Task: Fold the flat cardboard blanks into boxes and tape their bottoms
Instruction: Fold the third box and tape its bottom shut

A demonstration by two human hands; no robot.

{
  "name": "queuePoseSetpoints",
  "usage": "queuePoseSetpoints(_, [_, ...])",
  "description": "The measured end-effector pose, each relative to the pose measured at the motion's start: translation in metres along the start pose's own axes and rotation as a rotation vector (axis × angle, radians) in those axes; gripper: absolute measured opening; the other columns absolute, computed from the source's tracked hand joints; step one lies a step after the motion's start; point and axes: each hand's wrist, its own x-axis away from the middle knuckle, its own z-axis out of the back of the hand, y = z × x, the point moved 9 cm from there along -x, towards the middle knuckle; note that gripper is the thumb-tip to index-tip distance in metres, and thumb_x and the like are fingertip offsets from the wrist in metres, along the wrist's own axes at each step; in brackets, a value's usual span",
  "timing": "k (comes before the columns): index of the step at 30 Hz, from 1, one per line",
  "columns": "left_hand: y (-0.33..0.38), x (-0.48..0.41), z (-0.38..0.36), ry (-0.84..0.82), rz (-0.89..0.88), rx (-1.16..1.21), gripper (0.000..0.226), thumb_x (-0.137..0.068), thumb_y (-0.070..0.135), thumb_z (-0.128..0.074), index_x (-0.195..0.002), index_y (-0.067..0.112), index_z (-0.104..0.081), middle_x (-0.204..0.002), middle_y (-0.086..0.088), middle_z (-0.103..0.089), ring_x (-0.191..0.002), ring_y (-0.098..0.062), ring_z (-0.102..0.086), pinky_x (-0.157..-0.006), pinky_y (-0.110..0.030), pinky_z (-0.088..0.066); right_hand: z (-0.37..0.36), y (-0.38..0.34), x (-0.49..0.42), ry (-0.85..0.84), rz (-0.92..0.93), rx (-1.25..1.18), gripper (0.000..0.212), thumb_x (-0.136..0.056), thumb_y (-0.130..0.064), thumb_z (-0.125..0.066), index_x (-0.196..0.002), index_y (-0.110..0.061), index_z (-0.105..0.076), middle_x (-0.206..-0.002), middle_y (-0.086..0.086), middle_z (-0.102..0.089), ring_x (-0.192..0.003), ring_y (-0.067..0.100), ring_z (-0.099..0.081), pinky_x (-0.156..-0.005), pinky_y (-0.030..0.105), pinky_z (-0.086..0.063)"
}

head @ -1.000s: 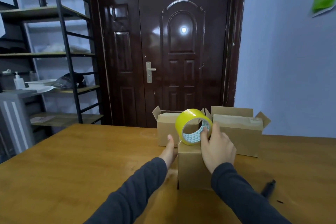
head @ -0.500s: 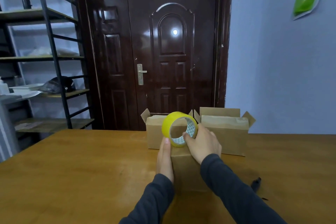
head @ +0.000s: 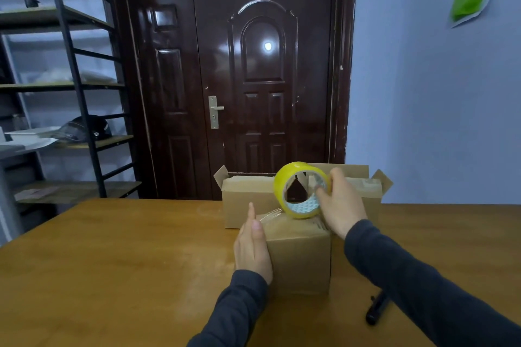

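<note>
Right hand grips the tape roll just above the box, toward its right. Left hand, fingers straight, presses its left face, seemingly pinning the tape strip.

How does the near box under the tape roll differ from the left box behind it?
The near box has its upward face folded shut, with clear tape running onto it from the tape roll in the right hand; the back-left box has a flap sticking up. The left hand presses flat on the near box's side; no hand touches the back-left box. Both are plain brown cardboard on the table.
</note>
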Motion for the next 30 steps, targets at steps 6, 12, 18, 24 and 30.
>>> queuePoseSetpoints(6, [0.008,0.001,-0.005,-0.027,-0.056,-0.009,0.076,-0.082,0.066,-0.013,-0.140,0.029,-0.044,-0.136,0.007,-0.052,-0.122,-0.005,-0.046,-0.101,-0.020,-0.034,0.038,0.003,0.003,0.012,0.121,0.136,0.038,-0.098,-0.009,-0.047,-0.130,-0.027,-0.038,-0.082,0.000,-0.056,-0.069,0.012,-0.057,-0.055,0.021,-0.043])
queuePoseSetpoints(12, [0.011,-0.001,-0.005,-0.045,-0.116,-0.023,0.062,-0.082,0.060,-0.019,-0.120,0.026,-0.053,-0.110,0.006,-0.059,-0.100,-0.002,-0.053,-0.081,-0.011,-0.040,0.053,0.009,0.004,-0.001,0.209,0.418,0.066,-0.092,0.001,-0.052,-0.143,-0.035,-0.033,-0.122,0.006,-0.057,-0.101,0.023,-0.056,-0.087,0.038,-0.050])
queuePoseSetpoints(18, [0.010,-0.003,-0.007,-0.028,-0.129,-0.008,0.053,-0.084,0.058,-0.021,-0.115,0.029,-0.054,-0.104,0.008,-0.060,-0.097,-0.003,-0.055,-0.079,-0.018,-0.045,0.067,0.037,0.012,-0.044,0.250,0.717,0.082,-0.083,0.005,-0.058,-0.148,-0.035,-0.026,-0.152,0.005,-0.037,-0.117,0.030,-0.057,-0.090,0.039,-0.051])
queuePoseSetpoints(24, [0.006,-0.004,-0.008,-0.040,-0.118,-0.011,0.048,-0.084,0.057,-0.024,-0.114,0.031,-0.051,-0.104,0.006,-0.059,-0.098,-0.008,-0.055,-0.083,-0.032,-0.049,0.058,0.058,0.013,-0.037,0.225,0.713,0.091,-0.084,0.005,-0.060,-0.150,-0.038,-0.015,-0.159,0.007,-0.023,-0.120,0.029,-0.057,-0.092,0.036,-0.051])
queuePoseSetpoints(30, [0.009,-0.005,-0.009,-0.073,-0.137,-0.003,0.044,-0.082,0.052,-0.026,-0.112,0.029,-0.050,-0.101,0.007,-0.057,-0.095,-0.005,-0.054,-0.078,-0.029,-0.048,0.052,0.068,0.016,-0.046,0.238,0.725,0.091,-0.083,0.009,-0.056,-0.150,-0.036,-0.016,-0.156,0.005,-0.029,-0.096,0.028,-0.065,-0.078,0.035,-0.055])
